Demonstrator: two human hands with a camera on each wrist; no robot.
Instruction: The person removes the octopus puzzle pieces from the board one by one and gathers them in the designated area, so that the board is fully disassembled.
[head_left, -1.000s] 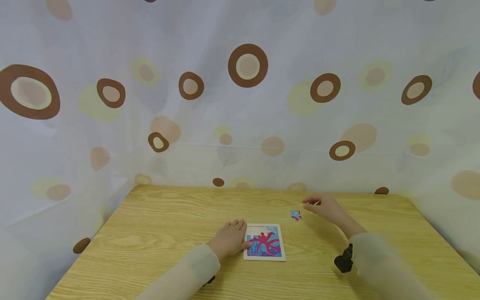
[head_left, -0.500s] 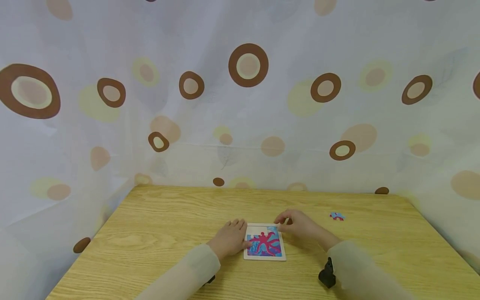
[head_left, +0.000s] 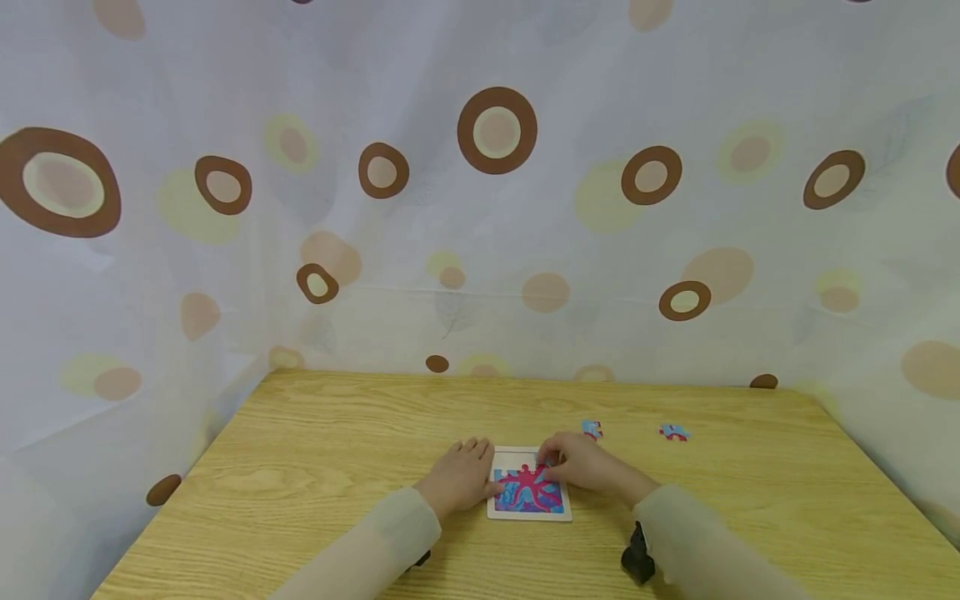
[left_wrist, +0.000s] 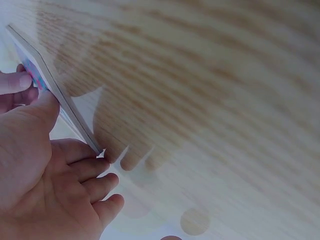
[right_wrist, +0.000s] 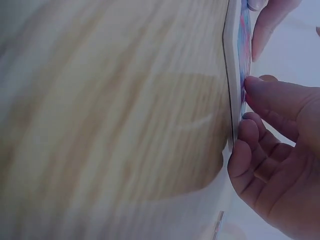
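Note:
A jigsaw puzzle board (head_left: 529, 516) with a pale frame and a pink octopus picture lies on the wooden table; bare backing shows at its upper left. My left hand (head_left: 459, 477) rests along the board's left edge, fingers fairly straight and thumb (left_wrist: 47, 107) over the frame. At the upper right corner my right hand (head_left: 588, 463) has its thumb (right_wrist: 275, 95) and bent fingers on a blue puzzle piece (head_left: 542, 459). The hand partly hides that piece. Beyond the right hand lie two loose pieces: one blue and pink piece (head_left: 592, 428) and another piece (head_left: 674, 432) farther right.
The wooden table (head_left: 337, 433) reaches back to a white curtain (head_left: 420, 242) patterned with brown and yellow circles, which also hangs at both sides. Each wrist carries a black camera, the right one (head_left: 637, 557) more plainly seen.
My right hand has moved left and nearer from beside the loose pieces to the board's upper right corner, uncovering the farther-right piece. The left hand and the board have stayed put.

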